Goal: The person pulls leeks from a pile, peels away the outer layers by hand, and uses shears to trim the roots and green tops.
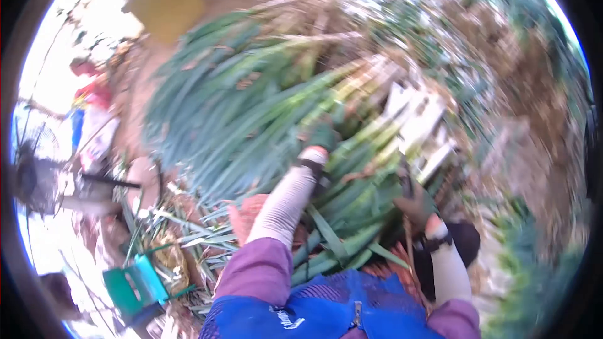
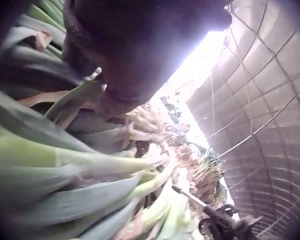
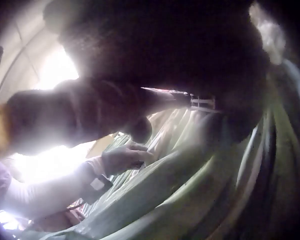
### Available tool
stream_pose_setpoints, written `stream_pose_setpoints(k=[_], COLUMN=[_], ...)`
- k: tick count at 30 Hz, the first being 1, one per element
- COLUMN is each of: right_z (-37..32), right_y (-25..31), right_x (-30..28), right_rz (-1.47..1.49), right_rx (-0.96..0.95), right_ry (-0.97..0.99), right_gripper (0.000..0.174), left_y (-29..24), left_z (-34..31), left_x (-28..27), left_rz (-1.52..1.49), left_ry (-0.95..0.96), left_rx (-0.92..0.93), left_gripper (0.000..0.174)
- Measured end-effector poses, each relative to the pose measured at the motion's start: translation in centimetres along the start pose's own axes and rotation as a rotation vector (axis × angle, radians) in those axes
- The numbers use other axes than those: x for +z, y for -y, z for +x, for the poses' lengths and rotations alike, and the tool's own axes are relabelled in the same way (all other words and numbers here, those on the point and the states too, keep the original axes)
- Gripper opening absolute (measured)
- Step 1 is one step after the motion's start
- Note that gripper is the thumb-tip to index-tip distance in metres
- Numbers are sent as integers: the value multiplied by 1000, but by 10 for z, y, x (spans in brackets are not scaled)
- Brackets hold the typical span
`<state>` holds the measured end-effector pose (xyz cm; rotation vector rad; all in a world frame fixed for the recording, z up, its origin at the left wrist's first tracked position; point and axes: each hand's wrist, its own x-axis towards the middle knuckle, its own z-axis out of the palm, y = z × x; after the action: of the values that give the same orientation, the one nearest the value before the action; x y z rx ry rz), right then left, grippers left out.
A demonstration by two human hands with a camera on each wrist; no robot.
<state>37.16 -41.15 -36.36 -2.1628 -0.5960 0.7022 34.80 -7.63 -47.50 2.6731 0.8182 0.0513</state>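
Note:
A large pile of leeks (image 1: 220,113) lies in front of me, green leaves to the left and white root ends (image 1: 418,116) to the right. My gloved left hand (image 1: 319,137) rests on the leeks near the middle of their stalks. In the left wrist view that hand is a dark shape above the stalks (image 2: 105,162), and I cannot tell whether its fingers close round any. My gloved right hand (image 1: 416,206) grips a slim pointed tool (image 1: 405,172) near the right side of the pile. In the left wrist view the tool's pale tip (image 2: 190,195) points toward the white ends.
Leaf trimmings (image 1: 188,229) litter the ground at left, beside a small green plastic stool (image 1: 132,285). A fan (image 1: 39,169) stands at the far left. Beyond the pile is a yellow box-like object (image 1: 166,3). More leeks (image 1: 527,289) lie at the lower right.

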Motion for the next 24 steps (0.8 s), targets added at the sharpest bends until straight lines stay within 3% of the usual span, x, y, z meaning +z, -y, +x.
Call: stream_pose_setpoints(k=[1,2,4,5,6,7,8,12,17,24], right_z=[1,8,19,21,16,24,25,17,14,17], right_y=[-17,-31,-19,-11,-5,-28,-26,2,21,28], right_x=[3,6,3,-1,-4,3,2,-1,3,16], right_rz=[47,96,111,75,-43,-61,-76,-164,-302,-444], right_rx=[-53,-92,42,86,81,92,96,153,119,136], right_ry=[-19,-45,33,56,39,6,20,45,20,37], right_gripper=[64,61,58,56,54,61,63,68,70,73], left_y=[-11,-26,-25,-23,-25,-27,-39,-42,-19,-11], left_z=[-7,-17,-16,-26,-31,-38,-47,-59,-61,-80], left_x=[-30,-53,-86,-77,-84,-92,-123,-138,-78,-65], left_rz=[-39,5,-40,-80,-103,-103,-147,-186,-254,-181], left_ry=[134,109,110,99,113,111,243,365,387,558], left_rx=[-34,-94,-109,23,15,28,-7,13,110,70], left_gripper=[51,49,45,46,46,49,54,54,56,58])
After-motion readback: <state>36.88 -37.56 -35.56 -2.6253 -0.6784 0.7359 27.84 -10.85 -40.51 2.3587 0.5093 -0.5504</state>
